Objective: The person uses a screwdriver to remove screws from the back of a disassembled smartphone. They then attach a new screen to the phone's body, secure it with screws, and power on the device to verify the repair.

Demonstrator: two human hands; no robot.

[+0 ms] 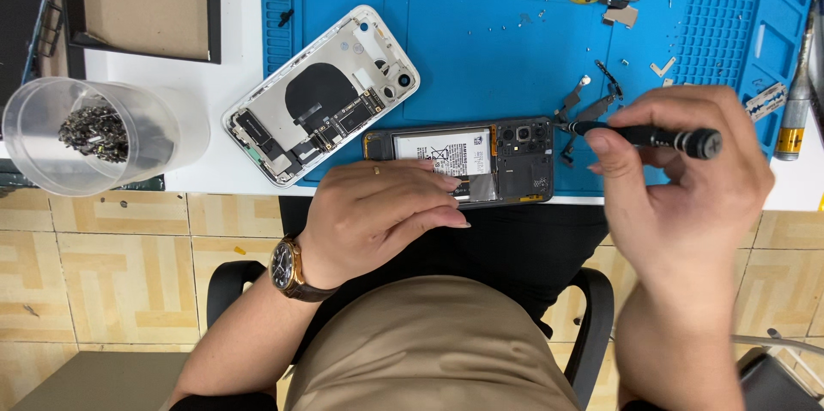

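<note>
L hand (378,214) steadies opened phone (459,160); R hand (687,192) grips screwdriver (644,135).

An opened dark phone (481,158) lies flat at the near edge of the blue mat, its back off, white-labelled battery and camera cluster showing. A black screwdriver (644,135) lies almost level, tip at the phone's upper right corner.

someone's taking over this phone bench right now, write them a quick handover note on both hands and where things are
Left hand: flat on the dark opened phone, steadying it at the table's front edge.
Right hand: holds a black screwdriver, tip at the phone's camera end.
Done: back cover is off, battery exposed; loose metal brackets lie on the blue mat.
Left: whether screws remain cannot be told.
Nearby: white opened phone, clear cup of metal bits.
</note>
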